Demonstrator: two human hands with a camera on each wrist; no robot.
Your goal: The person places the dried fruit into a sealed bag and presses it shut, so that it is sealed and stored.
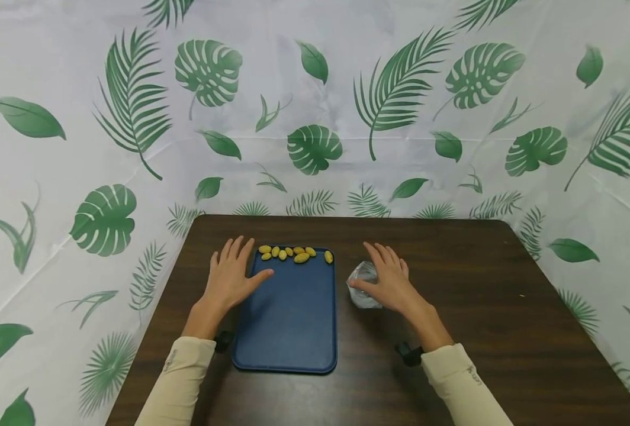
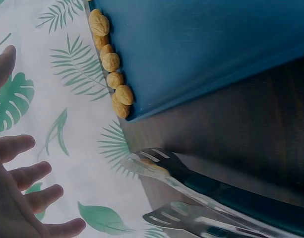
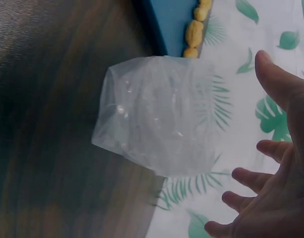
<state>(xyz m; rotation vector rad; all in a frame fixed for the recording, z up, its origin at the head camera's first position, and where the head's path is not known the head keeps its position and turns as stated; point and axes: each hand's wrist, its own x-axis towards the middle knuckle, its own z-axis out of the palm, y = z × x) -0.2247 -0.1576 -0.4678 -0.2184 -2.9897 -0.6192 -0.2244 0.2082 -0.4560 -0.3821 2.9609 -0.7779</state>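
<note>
A blue tray [image 1: 285, 319] lies on the table, with several small yellow-brown pieces [image 1: 301, 258] along its far edge. Over the tray's left edge, the left hand [image 1: 232, 278] is spread with straight fingers and holds nothing. The right hand [image 1: 389, 281] hovers with fingers extended over a clear plastic bag [image 1: 363, 302] right of the tray; no grip on it shows. In the right wrist view the bag [image 3: 152, 114] stands apart from the fingers. Metal tongs with dark handles [image 2: 201, 186] lie beside the tray in the left wrist view.
The dark wooden table [image 1: 485, 307] extends to the right of the bag. A white sheet with green leaf prints [image 1: 315, 189] hangs behind and at both sides of the table. Dark bands sit at both wrists.
</note>
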